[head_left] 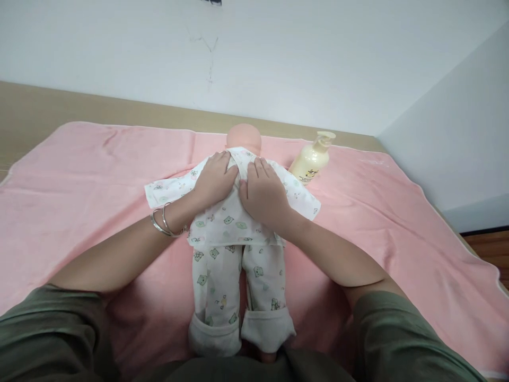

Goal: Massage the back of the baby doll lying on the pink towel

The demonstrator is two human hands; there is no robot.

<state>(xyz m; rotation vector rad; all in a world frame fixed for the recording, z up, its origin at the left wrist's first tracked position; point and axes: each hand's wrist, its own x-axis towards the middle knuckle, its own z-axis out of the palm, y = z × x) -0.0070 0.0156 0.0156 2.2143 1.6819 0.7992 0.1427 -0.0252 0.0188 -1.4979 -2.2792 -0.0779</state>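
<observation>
A baby doll (244,139) lies stretched out with its smooth head at the far end; its face is not visible. It wears a white shirt (225,225) with a small green animal print and matching trousers (218,284), their cuffs turned up. My left hand (216,178) rests flat on the upper left of the shirt, fingers extended. Beside it, my right hand (265,192) lies on the upper right, its fingers also stretched out over the cloth. Both shirt sleeves spread sideways; whether the doll's arms are inside them I cannot tell.
A pink blanket (99,201) with slight folds lies under the doll. To the right of the doll's head, a pale yellow pump bottle (311,162) leans over at an angle. Beyond the blanket runs a wooden surface (119,109), up against a white wall (278,63).
</observation>
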